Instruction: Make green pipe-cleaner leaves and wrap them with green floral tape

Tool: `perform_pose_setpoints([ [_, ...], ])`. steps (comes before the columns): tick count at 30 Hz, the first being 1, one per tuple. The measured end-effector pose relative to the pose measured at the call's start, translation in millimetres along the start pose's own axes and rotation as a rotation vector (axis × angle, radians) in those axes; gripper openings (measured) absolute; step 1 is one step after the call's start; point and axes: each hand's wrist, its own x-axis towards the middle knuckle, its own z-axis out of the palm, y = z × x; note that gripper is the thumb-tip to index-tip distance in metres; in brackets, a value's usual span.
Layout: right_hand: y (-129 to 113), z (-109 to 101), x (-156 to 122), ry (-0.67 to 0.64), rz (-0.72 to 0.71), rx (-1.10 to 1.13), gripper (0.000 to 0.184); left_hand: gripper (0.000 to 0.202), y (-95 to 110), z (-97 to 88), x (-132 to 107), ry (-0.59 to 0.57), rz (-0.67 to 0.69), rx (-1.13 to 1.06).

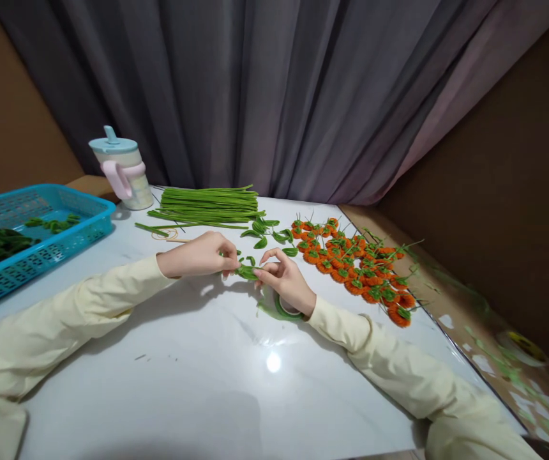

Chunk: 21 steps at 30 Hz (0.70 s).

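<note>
My left hand (202, 254) and my right hand (284, 276) meet over the white table (198, 377), both pinched on a small green leaf piece (247, 273) between them. Under my right wrist lies a roll of green tape (281, 308). Loose green leaves (267, 231) lie just beyond my hands. A bundle of green stems (207, 206) lies at the back. Several orange pompom flowers (355, 265) with green centres spread to the right of my right hand.
A blue plastic basket (64, 239) with green pieces stands at the left. A lidded cup with a pink handle (122, 167) stands behind it. A grey curtain (274, 89) hangs at the back. The table's right edge (451, 345) borders a brown surface with paper scraps.
</note>
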Motion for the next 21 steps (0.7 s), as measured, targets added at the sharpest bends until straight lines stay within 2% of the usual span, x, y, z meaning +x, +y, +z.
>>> perform_pose_setpoints([
  [2, 1.3, 2.9, -2.5, 0.093, -0.071, -0.103, 0.035, 0.023, -2.2, -1.0, 2.1, -0.036, -0.076, -0.139],
  [8, -6.6, 7.0, -12.3, 0.271, -0.250, -0.496, 0.020, 0.021, -19.6, -0.2, 12.2, -0.096, -0.146, -0.391],
  [11, -8.1, 8.1, -14.9, 0.317, -0.288, -0.601, 0.016, 0.020, -28.1, 2.0, 16.8, -0.145, -0.136, -0.474],
  [15, -5.7, 9.0, -15.3, 0.333, -0.309, -0.672, 0.013, 0.023, -28.8, 6.3, 18.4, -0.197, -0.140, -0.570],
  [21, -0.3, 8.6, -15.6, 0.366, -0.610, -0.809, 0.006, 0.022, -23.5, 10.9, 18.6, -0.239, -0.248, -0.647],
])
